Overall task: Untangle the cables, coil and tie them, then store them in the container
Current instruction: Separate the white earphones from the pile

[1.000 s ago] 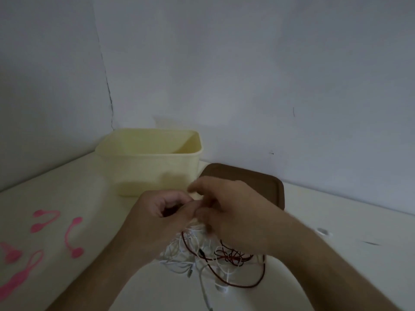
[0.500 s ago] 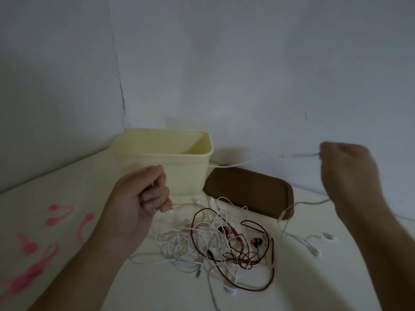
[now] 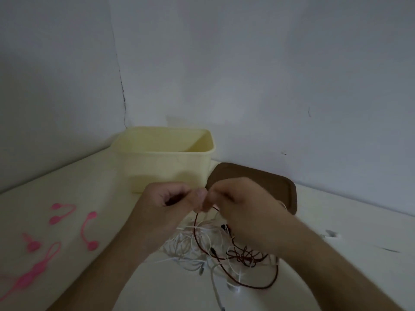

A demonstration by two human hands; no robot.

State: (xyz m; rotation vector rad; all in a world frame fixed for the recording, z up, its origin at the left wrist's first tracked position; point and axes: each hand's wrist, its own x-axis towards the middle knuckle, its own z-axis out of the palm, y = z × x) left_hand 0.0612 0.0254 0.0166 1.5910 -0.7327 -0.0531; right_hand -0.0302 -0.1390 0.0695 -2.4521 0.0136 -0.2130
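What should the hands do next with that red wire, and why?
Probably lift the thin dark red cable gently up and away. Both hands, left and right, pinch it above the tangled white cables, and its lower loops lie knotted among them.

No text, label, brand, number or sign can be read anywhere in the head view. The pale yellow container [image 3: 164,162], the brown lid [image 3: 258,178] beside it, the pink ties [image 3: 89,230] toward the desk's left edge and the walls all show plain surfaces, and the picture is dim and soft.
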